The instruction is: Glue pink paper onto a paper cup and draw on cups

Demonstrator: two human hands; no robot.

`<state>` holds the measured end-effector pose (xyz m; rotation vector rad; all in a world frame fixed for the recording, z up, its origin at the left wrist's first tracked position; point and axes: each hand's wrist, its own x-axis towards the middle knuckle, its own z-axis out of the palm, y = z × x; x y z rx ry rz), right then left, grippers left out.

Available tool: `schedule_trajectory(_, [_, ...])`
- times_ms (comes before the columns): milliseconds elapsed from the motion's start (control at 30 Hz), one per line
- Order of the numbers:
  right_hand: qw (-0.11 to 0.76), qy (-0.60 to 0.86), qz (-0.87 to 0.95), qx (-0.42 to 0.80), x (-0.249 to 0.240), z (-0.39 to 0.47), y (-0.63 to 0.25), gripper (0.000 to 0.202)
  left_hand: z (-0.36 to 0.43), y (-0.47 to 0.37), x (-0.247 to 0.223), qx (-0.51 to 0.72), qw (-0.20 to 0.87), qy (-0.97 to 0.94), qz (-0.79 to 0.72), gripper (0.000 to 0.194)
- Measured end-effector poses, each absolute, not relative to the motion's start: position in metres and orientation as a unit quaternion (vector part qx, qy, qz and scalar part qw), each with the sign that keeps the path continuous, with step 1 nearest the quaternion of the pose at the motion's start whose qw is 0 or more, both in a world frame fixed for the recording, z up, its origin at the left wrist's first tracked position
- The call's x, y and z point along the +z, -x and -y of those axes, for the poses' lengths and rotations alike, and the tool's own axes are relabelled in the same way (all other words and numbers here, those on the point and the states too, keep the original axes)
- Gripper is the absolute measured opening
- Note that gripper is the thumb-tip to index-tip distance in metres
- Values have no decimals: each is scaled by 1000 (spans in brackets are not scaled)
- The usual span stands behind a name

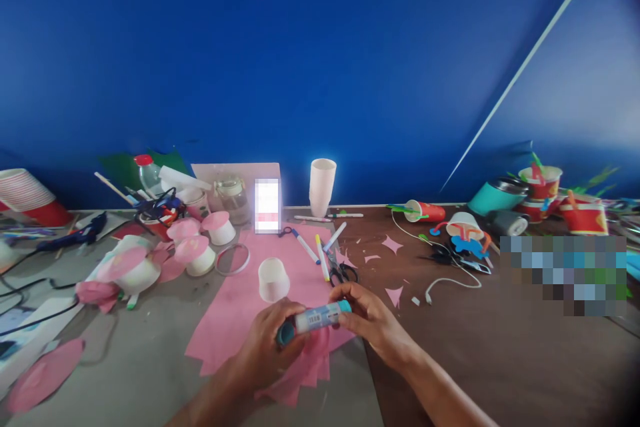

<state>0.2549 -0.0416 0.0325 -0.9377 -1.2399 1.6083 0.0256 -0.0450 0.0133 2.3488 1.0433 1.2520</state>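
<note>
A glue stick (316, 319) with a pale label and a turquoise end lies sideways between my two hands. My right hand (376, 325) pinches its turquoise end with thumb and fingers. Curled around a dark teal cap (285, 333), my left hand (265, 339) sits at the glue stick's other end. Whether the cap is fully off the tube I cannot tell. Beneath both hands are pink paper sheets (225, 320), partly hidden by the left hand. Just beyond stands a small white paper cup (273, 279). Black-handled scissors (344, 273) rest near my right hand's fingertips.
Several markers (306, 247) lie behind the scissors. Small white cups with pink paper tops (195, 253) stand at left, near a tape ring (233, 259). A tall white cup stack (323, 188) stands by the blue wall. Pink scraps (394, 296) and a white cable (453, 282) lie at right.
</note>
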Motion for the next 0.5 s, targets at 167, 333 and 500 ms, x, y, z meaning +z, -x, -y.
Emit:
schedule_trajectory(167, [423,421,475,647,29,38,-252,57,46,-25,15,448,144,-809,-352,13])
schedule_trajectory(333, [385,436,505,638,20,39,-251,60,46,-26,14,455,148,-811,-337,16])
schedule_trajectory(500, [384,393,492,675,27,41,-253,64,44,-25,12,457,164,-795,-363,14])
